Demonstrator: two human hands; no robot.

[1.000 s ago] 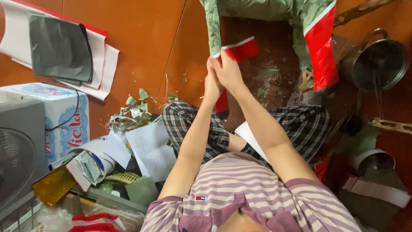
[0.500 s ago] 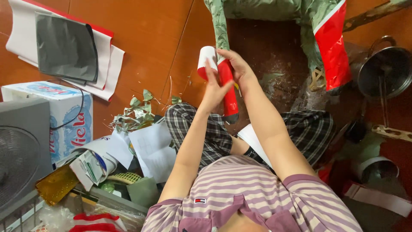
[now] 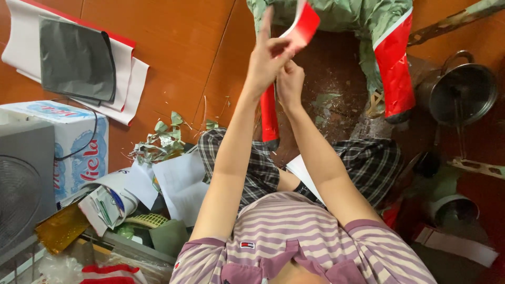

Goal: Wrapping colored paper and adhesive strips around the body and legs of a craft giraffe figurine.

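Observation:
I sit on a brown tiled floor with both arms raised in front of me. My left hand (image 3: 268, 60) pinches the upper end of a long red and white paper strip (image 3: 269, 113), whose top (image 3: 305, 23) bends to the right above my fingers. Just under it, my right hand (image 3: 290, 84) grips the same strip, which hangs down toward my checked trousers (image 3: 252, 168). Beyond the hands stands a paper-covered frame in green and red (image 3: 392, 63).
A metal pot (image 3: 463, 94) sits at the right. On the left lie a dark bag on white and red sheets (image 3: 79, 60), a cardboard box (image 3: 68, 142), a fan (image 3: 21, 194), green paper scraps (image 3: 158, 142) and loose white papers (image 3: 179, 184).
Both hands have risen and shifted slightly right with the red strip; its top end now stands above my left hand and more of it hangs straight down.

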